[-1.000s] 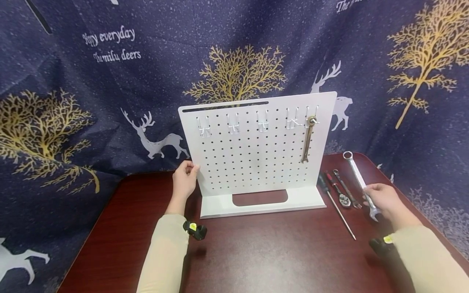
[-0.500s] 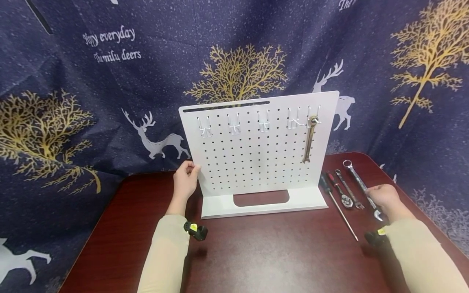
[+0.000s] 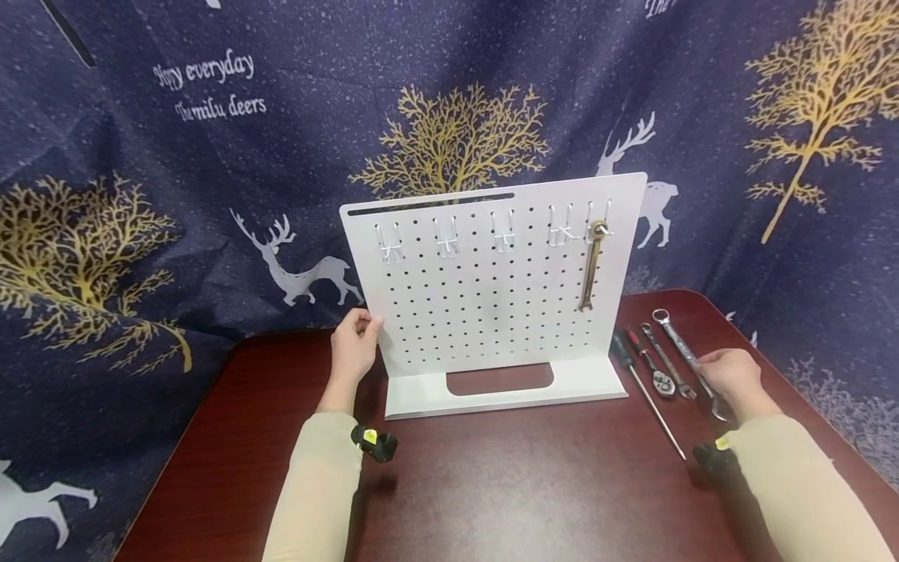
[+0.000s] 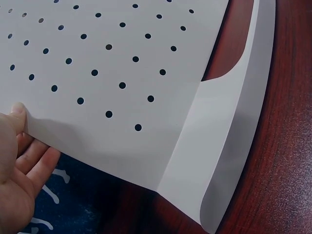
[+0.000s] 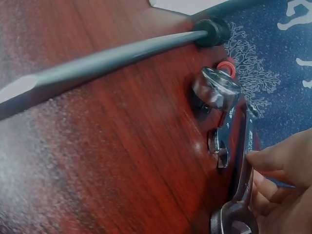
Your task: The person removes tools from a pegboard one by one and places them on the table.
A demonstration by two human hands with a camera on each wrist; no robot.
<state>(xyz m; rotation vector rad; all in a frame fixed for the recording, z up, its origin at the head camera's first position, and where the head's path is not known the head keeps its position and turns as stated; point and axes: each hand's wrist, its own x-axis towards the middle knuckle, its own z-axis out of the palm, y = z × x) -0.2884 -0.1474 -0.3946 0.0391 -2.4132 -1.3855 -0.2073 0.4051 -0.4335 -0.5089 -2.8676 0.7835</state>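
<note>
My left hand (image 3: 353, 349) pinches the left edge of a white pegboard (image 3: 485, 300), thumb on the front face and fingers behind, as the left wrist view shows. At the table's right side my right hand (image 3: 732, 378) holds a large combination wrench (image 3: 676, 337) by its shank, near the open end. In the right wrist view, thumb and fingers pinch the wrench (image 5: 245, 180) close to the tabletop; whether it touches the table I cannot tell. Beside it lie a smaller combination wrench (image 3: 663, 353), a red-handled ratchet (image 3: 662, 382) and a long screwdriver (image 3: 653, 406).
A brass-toned wrench (image 3: 591, 269) hangs by its ring end from the rightmost hook on the board. Several other white hooks (image 3: 504, 238) line the top. The board's base (image 3: 421, 398) stands on the dark red table (image 3: 534, 484). A patterned cloth (image 3: 302, 156) hangs behind.
The large wrench has come down toward the table and a little left, in my right hand. My left hand stays on the board's edge.
</note>
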